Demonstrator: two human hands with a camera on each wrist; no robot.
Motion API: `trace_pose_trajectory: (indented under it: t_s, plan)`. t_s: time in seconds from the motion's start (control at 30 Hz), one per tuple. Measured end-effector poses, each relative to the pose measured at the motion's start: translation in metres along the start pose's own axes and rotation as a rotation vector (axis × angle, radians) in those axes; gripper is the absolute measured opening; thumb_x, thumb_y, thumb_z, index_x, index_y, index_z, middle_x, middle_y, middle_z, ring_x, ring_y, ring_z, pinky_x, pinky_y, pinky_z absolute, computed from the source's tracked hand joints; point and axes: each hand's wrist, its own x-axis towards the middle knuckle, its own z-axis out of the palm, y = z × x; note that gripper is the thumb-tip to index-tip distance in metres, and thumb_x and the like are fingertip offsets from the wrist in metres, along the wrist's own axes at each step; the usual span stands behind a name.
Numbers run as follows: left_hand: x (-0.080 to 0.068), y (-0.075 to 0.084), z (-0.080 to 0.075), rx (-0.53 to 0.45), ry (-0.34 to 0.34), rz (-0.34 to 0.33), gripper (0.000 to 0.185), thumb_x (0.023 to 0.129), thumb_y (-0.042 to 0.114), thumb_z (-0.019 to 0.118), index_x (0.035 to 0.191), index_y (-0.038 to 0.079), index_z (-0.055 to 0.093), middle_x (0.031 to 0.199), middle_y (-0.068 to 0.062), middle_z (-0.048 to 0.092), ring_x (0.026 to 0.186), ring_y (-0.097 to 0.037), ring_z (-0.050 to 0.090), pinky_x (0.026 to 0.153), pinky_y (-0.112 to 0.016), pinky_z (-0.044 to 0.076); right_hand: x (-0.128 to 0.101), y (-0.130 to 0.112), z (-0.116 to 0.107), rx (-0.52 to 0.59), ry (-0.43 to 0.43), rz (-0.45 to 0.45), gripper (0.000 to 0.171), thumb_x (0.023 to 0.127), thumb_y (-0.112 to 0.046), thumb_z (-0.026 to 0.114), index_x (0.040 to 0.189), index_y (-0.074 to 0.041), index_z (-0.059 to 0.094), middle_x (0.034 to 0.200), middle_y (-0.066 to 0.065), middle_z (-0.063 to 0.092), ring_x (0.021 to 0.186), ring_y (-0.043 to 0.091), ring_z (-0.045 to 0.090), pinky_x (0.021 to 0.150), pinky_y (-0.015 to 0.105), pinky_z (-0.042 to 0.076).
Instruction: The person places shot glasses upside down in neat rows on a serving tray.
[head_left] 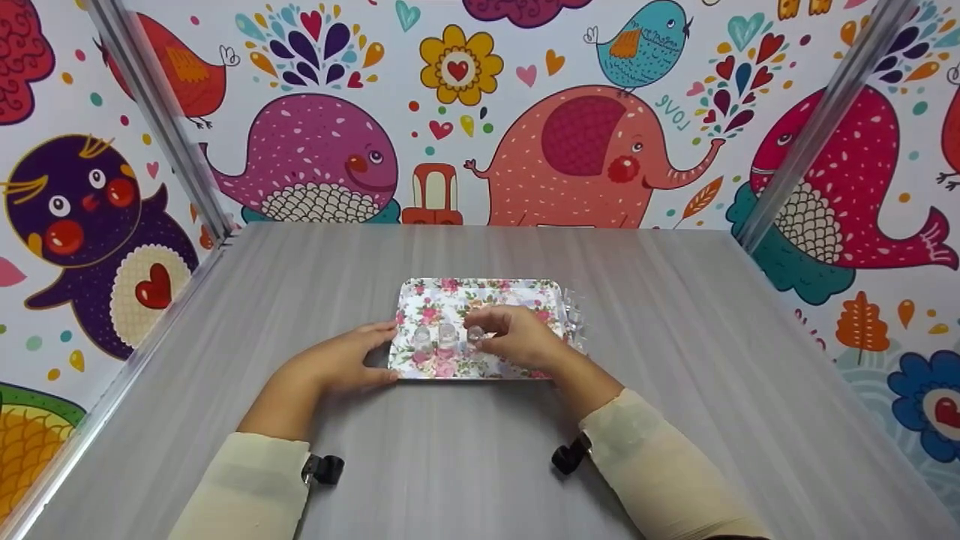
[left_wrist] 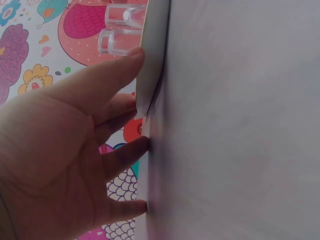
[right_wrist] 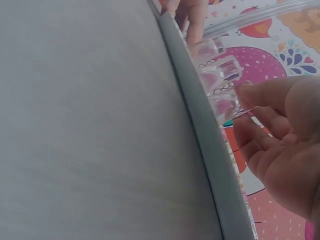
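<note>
"What lies ahead of you?"

"A white tray (head_left: 465, 294) printed with pink flowers, on a grey, streaked table (head_left: 465, 465). A wall (head_left: 517, 45) of cartoon animals rises beyond the table's far edge."

"And on the left?"

"My left hand (head_left: 346, 358) is at the tray's near left corner, fingers spread and fairly straight. The thumb touches the near edge; the other fingers are at the left side."

"On the right?"

"My right hand (head_left: 521, 339) reaches in over the tray, thumb and fingers bent together, pinching a small clear cup (head_left: 475, 337) about midway across it. The rim hides the cup's base, so I cannot tell whether it touches down."

"Any other cups?"

"The middle cup (head_left: 448, 337) stands upright on the tray just left of mine, and the leftmost cup (head_left: 422, 341) beside that. More clear objects (head_left: 574, 319) sit by the tray's right edge, too indistinct to count."
</note>
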Motion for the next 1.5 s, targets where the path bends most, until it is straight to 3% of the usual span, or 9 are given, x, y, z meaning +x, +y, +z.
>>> trace_pose_trajectory:
  t_s: [0.3,0.6,0.83,1.13,1.33,1.5]
  plan:
    - [-0.001,-0.001,0.001,-0.006,0.017,0.019,0.082,0.099,0.036,0.078,0.163,0.001,0.042,0.176,-0.014,0.034,0.163,-0.043,0.03,0.134,-0.059,0.025,-0.003,-0.007,-0.006,-0.005,-0.012,-0.012,0.05,0.095,-0.013,0.082,0.143,-0.014,0.07,0.139,0.003,0.074,0.13,0.024,0.07,0.111,0.046,0.059]
    - [-0.001,-0.002,0.0,-0.007,0.015,0.013,0.082,0.099,0.036,0.077,0.164,0.002,0.041,0.175,-0.014,0.034,0.163,-0.043,0.03,0.134,-0.06,0.026,-0.018,-0.008,-0.043,0.087,0.048,-0.017,0.051,0.092,-0.017,0.086,0.14,-0.01,0.069,0.14,0.022,0.071,0.129,0.039,0.069,0.101,0.039,0.064]
    - [-0.001,-0.004,0.001,0.018,0.014,0.015,0.083,0.099,0.037,0.078,0.163,0.0,0.041,0.175,-0.015,0.035,0.162,-0.042,0.032,0.133,-0.06,0.027,-0.043,0.007,-0.076,0.067,0.109,0.063,0.052,0.091,-0.025,0.087,0.139,-0.011,0.07,0.141,0.02,0.071,0.124,0.031,0.071,0.096,0.033,0.064]
    - [-0.002,-0.001,0.001,0.012,0.006,-0.003,0.082,0.099,0.037,0.077,0.164,0.002,0.041,0.175,-0.014,0.034,0.163,-0.042,0.031,0.133,-0.06,0.027,-0.074,0.035,-0.11,0.029,0.2,0.12,0.048,0.092,-0.022,0.086,0.136,-0.01,0.071,0.137,0.022,0.071,0.12,0.028,0.07,0.09,0.023,0.062]
    - [0.0,0.0,0.001,0.01,0.01,0.007,0.082,0.099,0.037,0.077,0.164,0.002,0.041,0.175,-0.014,0.035,0.163,-0.042,0.031,0.133,-0.059,0.027,-0.085,0.048,-0.123,-0.014,0.251,0.196,0.051,0.092,-0.025,0.086,0.138,-0.008,0.07,0.133,0.015,0.073,0.118,0.026,0.067,0.088,0.019,0.06]
    - [0.001,-0.001,0.001,0.013,0.012,0.011,0.083,0.099,0.037,0.078,0.164,0.002,0.041,0.175,-0.014,0.035,0.163,-0.042,0.031,0.133,-0.06,0.027,-0.085,0.055,-0.123,-0.049,0.219,0.239,0.051,0.092,-0.025,0.085,0.139,-0.011,0.07,0.136,0.012,0.073,0.119,0.027,0.067,0.09,0.022,0.059]
